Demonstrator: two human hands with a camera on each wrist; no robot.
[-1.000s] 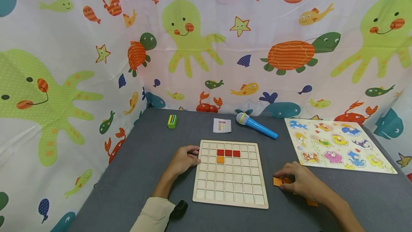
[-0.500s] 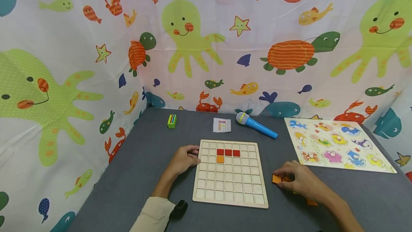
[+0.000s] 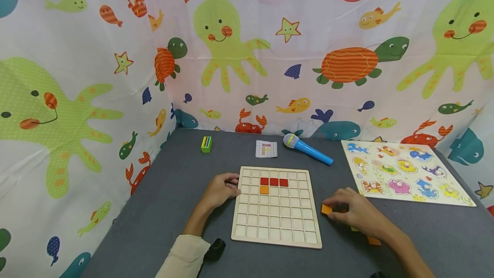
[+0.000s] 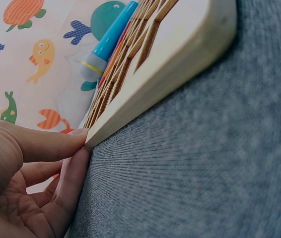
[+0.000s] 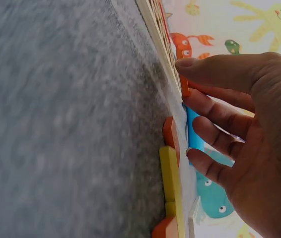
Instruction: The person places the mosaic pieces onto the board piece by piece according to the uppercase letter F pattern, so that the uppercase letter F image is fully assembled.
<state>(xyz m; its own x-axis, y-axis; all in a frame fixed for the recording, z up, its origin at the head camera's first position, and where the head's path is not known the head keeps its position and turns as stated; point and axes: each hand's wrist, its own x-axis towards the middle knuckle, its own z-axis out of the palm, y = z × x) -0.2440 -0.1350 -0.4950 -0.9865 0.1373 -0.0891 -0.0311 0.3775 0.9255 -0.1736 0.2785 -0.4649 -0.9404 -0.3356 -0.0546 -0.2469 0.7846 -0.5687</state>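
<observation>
A wooden grid board (image 3: 276, 242) lies on the dark table, with red tiles (image 3: 274, 182) in a row and one orange tile (image 3: 264, 189) below the leftmost. My left hand (image 3: 219, 191) holds the board at its left edge, thumb and fingertips right at the rim in the left wrist view. My right hand (image 3: 355, 211), just right of the board, pinches an orange tile (image 5: 183, 82) between thumb and index finger, above the table. The other fingers are loosely bent. Below that hand lie more orange tiles (image 3: 373, 240) and yellow tiles (image 5: 170, 171), partly hidden in the head view.
Behind the board lie a small printed grid card (image 3: 266, 149), a blue toy microphone (image 3: 308, 149) and a green box (image 3: 206, 144) with coloured stripes. A sea-animal puzzle board (image 3: 409, 174) lies at the right. A patterned sea-animal curtain (image 3: 247, 55) hangs behind the table.
My right hand has lifted the orange tile off the loose ones and moved it slightly left and away from me, toward the board. The left hand stays at the board's edge.
</observation>
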